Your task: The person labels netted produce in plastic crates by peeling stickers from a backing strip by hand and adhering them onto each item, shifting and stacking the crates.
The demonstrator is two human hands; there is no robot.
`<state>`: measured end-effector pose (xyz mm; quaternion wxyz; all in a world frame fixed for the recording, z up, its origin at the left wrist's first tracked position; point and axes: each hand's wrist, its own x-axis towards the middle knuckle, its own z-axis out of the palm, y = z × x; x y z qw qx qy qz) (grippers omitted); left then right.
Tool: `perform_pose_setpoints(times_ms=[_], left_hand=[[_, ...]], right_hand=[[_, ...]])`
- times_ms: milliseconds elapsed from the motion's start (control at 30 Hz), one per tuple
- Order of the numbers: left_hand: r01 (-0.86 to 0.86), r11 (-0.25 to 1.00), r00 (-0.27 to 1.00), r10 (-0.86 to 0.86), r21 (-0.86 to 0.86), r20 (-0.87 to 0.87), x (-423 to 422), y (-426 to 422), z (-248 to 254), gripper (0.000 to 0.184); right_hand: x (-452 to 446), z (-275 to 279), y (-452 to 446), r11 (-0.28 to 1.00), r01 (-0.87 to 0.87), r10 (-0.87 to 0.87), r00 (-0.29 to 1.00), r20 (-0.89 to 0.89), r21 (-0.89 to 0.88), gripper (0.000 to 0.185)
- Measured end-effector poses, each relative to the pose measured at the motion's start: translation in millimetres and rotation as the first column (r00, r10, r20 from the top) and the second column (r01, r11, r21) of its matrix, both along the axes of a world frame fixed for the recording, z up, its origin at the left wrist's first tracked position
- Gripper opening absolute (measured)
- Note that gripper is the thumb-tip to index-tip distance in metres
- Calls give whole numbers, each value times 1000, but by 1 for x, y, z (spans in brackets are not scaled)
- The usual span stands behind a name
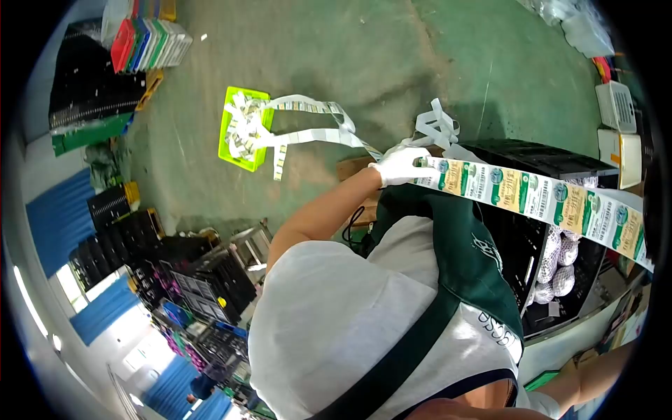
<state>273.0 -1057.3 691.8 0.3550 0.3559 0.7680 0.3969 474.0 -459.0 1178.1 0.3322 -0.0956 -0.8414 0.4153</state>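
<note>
My left hand (402, 165), in a white glove, is closed on a long strip of printed labels (539, 196) in white, tan and green. The strip stretches from its fingers toward the right edge of the view. Behind the hand, more label strip (308, 135) trails across to a lime-green basket (225, 140) on the floor, which holds a heap of loose strip. A pale, curled strip (437, 126) rises just beyond the hand. Only the forearm (595, 378) of my right arm shows at the lower right; the hand lies outside the picture.
Below the strip, a black crate (542, 323) holds several round white items (562, 276) in mesh. Stacked coloured crates (150, 45) stand at the upper left, dark crates (210, 283) at the lower left. White containers (616, 106) are at the far right. The floor (336, 56) is green.
</note>
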Motion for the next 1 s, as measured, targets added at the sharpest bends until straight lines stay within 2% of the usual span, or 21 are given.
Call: perform_pose_setpoints(times_ms=[33, 100, 133, 233, 267, 300, 333, 400, 433, 467, 500, 533, 567, 600, 700, 733, 800, 833, 867, 967, 1000], left_hand=[[-53, 998, 999, 53, -22, -13, 14, 2, -1, 38], [-281, 954, 925, 297, 101, -239, 37, -6, -10, 45], [-413, 897, 879, 438, 159, -188, 43, -8, -21, 45], [-735, 639, 620, 769, 226, -156, 50, -26, -59, 39], [-786, 586, 536, 804, 195, -259, 56, -38, -80, 34], [-871, 484, 429, 831, 81, -353, 64, -52, -116, 34], [-951, 310, 310, 950, 1, -39, 69, -67, -133, 34], [-930, -44, -102, 985, -364, 142, 90, -89, -185, 37], [-790, 61, -13, 993, -610, 116, 84, -108, -191, 46], [-730, -62, -264, 944, -681, 198, 90, -120, -229, 53], [-633, -161, -504, 828, -758, 245, 104, -130, -275, 60], [-590, -165, -610, 733, -791, 302, 109, -132, -297, 67], [-551, -157, -700, 622, -820, 351, 113, -131, -312, 75], [-555, -129, -747, 512, -822, 424, 97, -121, -276, 84], [-533, -123, -835, 237, -837, 497, 64, -92, -277, 90], [-575, -133, -815, 173, -807, 553, 56, -85, -282, 95], [-593, -189, -747, -234, -783, 623, 28, -66, -279, 104], [-651, -177, -699, -242, -739, 673, 17, -59, -290, 105], [-646, -199, -672, -308, -737, 673, 2, -55, -303, 101], [-613, -187, -685, -357, -767, 635, -45, -40, -338, 75], [-629, -257, -687, -257, -734, 679, -58, -34, -342, 49]], right_hand=[[5, -9, 17, 842, -120, 43, 987, -156, -526, 26], [-14, -18, 6, 991, -81, 74, 995, -67, -108, 30], [-26, -19, 0, 990, -70, 74, 997, -24, 119, 32], [-48, -1, -17, 948, -172, 167, 985, 42, 268, 36], [-55, -1, -37, 676, -57, -47, 992, 120, 735, 36], [-60, 8, -38, 975, -196, 198, 980, 6, -103, 37], [-65, 7, -46, 983, -172, 170, 985, -36, -65, 38], [-72, -1, -68, 976, -138, 144, 989, -23, 167, 41], [-78, -2, -77, 924, -138, 138, 990, 27, 356, 43], [-77, 5, -75, 683, -174, 65, 982, 179, 709, 44], [-74, 13, -65, 824, -160, 76, 982, 173, 544, 42], [-80, 19, -69, 993, -82, 74, 993, 93, 83, 42], [-88, 23, -76, 914, -31, -14, 994, -107, -405, 41], [-91, 33, -78, 912, 19, -71, 991, -113, -409, 41], [-89, 64, -69, 976, 141, -141, 990, 10, -167, 42], [-90, 74, -64, 976, 160, -157, 987, 30, -146, 43], [-94, 95, -50, 966, 190, -181, 981, 69, -172, 43], [-95, 102, -49, 962, 205, -192, 977, 89, -181, 44], [-123, 72, -129, 851, 345, -460, 854, 244, 396, 56], [-129, 86, -112, 822, 389, -501, 841, 202, 416, 52], [-133, 87, -105, 812, 386, -511, 833, 214, 437, 51]])
